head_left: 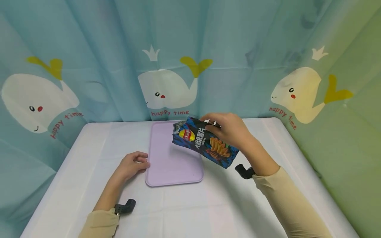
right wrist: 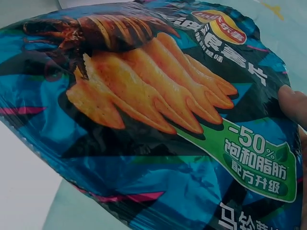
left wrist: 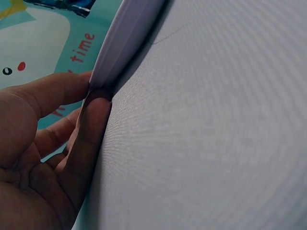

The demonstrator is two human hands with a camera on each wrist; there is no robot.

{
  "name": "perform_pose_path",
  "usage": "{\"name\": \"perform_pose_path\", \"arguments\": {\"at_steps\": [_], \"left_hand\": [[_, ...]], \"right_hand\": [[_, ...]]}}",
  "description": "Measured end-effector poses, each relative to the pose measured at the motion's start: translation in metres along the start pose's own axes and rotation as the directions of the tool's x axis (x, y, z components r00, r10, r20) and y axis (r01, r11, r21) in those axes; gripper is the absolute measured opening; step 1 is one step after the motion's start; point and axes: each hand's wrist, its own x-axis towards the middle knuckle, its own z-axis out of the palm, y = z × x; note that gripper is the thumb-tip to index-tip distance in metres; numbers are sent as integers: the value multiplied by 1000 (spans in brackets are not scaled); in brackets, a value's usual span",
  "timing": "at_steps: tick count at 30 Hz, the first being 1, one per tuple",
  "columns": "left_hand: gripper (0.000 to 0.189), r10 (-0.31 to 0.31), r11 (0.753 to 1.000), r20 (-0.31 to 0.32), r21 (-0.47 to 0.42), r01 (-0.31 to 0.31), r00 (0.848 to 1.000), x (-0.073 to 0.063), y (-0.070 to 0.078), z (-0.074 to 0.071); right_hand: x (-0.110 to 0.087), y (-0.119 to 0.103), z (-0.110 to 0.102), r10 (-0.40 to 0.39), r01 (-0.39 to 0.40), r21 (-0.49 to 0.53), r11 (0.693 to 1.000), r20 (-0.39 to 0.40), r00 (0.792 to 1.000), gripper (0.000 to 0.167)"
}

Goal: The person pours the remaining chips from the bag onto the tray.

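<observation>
A dark blue and black bag of potato chips point(head_left: 205, 142) is held up over the right part of a light purple tray point(head_left: 175, 165), tilted with its left end higher. Silvery lining shows at that upper left end. My right hand point(head_left: 230, 129) grips the bag by its upper edge, thumb on the printed front. In the right wrist view the printed chip bag point(right wrist: 158, 96) fills most of the picture, with a thumb point(right wrist: 293, 106) at its right side. My left hand point(head_left: 132, 165) pinches the tray's left rim; the left wrist view shows the fingertips at the tray's rim point(left wrist: 127, 38).
The tray lies on a white-covered table point(head_left: 125, 195). A blue curtain point(head_left: 232, 39) with whale prints hangs right behind the table, and a green curtain point(head_left: 348, 142) borders it on the right. Black wrist straps with cameras point(head_left: 126, 205) are on both forearms.
</observation>
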Motion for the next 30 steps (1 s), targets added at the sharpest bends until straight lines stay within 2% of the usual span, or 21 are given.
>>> {"name": "perform_pose_path", "arguments": {"at_steps": [8, 15, 24, 30], "left_hand": [[46, 5, 1000, 3, 4, -5, 1000, 0, 1, 0], [46, -3, 1000, 5, 1, 3, 1000, -1, 2, 1], [45, 11, 1000, 2, -7, -11, 1000, 0, 1, 1], [45, 0, 1000, -1, 2, 0, 1000, 1, 1, 0]], "right_hand": [[12, -3, -2, -40, 41, -2, 999, 79, 996, 25], [22, -10, -5, -28, 37, -51, 998, 158, 987, 25], [39, -23, -9, 5, 28, -108, 994, 296, 955, 28], [49, -28, -11, -13, 55, -114, 992, 337, 941, 26]]}}
